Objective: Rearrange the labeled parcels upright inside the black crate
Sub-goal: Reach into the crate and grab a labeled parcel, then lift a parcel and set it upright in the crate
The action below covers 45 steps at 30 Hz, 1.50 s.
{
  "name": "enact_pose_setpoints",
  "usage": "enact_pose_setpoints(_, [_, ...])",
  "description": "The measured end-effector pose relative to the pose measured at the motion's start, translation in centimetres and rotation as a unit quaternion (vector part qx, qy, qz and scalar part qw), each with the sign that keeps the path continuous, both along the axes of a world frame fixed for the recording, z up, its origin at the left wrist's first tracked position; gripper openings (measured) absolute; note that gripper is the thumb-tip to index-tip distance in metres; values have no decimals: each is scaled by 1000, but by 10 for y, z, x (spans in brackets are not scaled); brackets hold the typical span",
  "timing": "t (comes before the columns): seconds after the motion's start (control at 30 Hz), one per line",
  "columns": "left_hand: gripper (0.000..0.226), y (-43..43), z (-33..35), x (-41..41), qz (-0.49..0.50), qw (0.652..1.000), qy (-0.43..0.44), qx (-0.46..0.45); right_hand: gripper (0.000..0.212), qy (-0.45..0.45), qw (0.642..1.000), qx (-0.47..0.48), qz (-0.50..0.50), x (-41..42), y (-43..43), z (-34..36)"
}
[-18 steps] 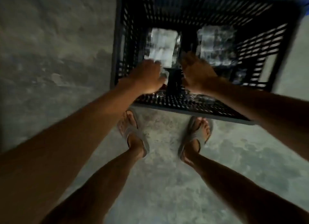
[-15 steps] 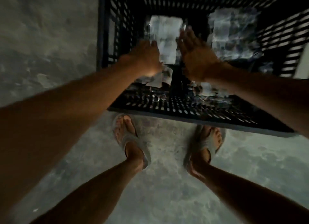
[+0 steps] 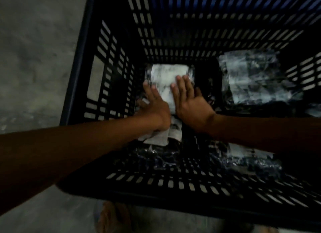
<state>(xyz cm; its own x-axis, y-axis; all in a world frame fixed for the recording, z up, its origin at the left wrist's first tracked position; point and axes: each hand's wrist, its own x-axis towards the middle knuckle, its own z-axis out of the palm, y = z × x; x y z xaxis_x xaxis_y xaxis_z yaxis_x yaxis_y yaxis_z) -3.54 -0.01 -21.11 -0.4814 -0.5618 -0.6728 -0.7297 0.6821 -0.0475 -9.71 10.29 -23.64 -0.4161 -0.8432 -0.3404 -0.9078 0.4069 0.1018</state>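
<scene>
A black slatted crate (image 3: 173, 182) stands on the floor below me. Inside at the left lies a plastic-wrapped parcel with a white label (image 3: 167, 74). My left hand (image 3: 154, 106) grips its left side, fingers curled over the edge. My right hand (image 3: 191, 102) lies flat against its right side, fingers straight and together. A second labeled parcel (image 3: 251, 79) rests at the back right. Two more wrapped parcels lie against the near wall, one at the left (image 3: 161, 156) and one at the right (image 3: 243, 158). My forearms hide part of them.
The crate sits on a grey concrete floor (image 3: 34, 59). Its tall walls close in on all sides of my hands. Beyond the far wall something blue (image 3: 225, 3) shows through the slats. My sandalled foot (image 3: 112, 217) is just below the near rim.
The view has moved closer over the crate. Both hands have reached deeper in and settled on the left labeled parcel, one on each side of it.
</scene>
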Motion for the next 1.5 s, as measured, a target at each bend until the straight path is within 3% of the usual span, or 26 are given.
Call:
enact_pose_setpoints(0.13, [104,-2,14,-3,-80,997,-22,-5,62,25,999,-19,18,-10,4,4])
enact_pose_setpoints(0.27, [109,-20,46,1,-164,985,35,-36,81,-74,995,-19,69,-46,13,44])
enact_pose_setpoints(0.37, [86,-47,75,2,-216,964,146,-56,62,-165,976,-127,61,-63,13,88])
enact_pose_setpoints(0.43, [65,-63,98,-2,-190,961,202,-24,48,-215,959,-180,34,-69,10,113])
enact_pose_setpoints(0.53, [54,-81,123,-13,-128,958,251,58,38,-270,932,-235,-61,-80,10,129])
enact_pose_setpoints(0.67, [50,-69,128,-14,2,920,342,190,31,-426,770,-385,-277,-87,8,145])
enact_pose_setpoints(0.8, [61,-48,123,-14,161,862,422,230,40,-515,629,-359,-459,-85,9,145])
enact_pose_setpoints(0.9, [77,-52,113,-20,260,865,375,209,45,-521,575,-337,-533,-74,2,128])
enact_pose_setpoints(1.0, [69,-61,106,-25,269,879,346,189,65,-520,566,-333,-546,-68,-15,111])
enact_pose_setpoints(1.07, [71,-65,98,-25,264,893,320,172,73,-526,590,-310,-528,-63,-23,105])
enact_pose_setpoints(1.17, [66,-66,78,-28,252,918,270,144,50,-471,662,-274,-515,-58,-32,87])
enact_pose_setpoints(1.23, [63,-66,65,-34,241,930,247,123,40,-443,677,-276,-520,-58,-38,70])
enact_pose_setpoints(1.33, [59,-71,53,-46,222,944,220,105,44,-417,690,-271,-526,-62,-46,43])
enact_pose_setpoints(1.5, [45,-78,38,-63,153,975,148,66,61,-342,741,-229,-531,-63,-55,23])
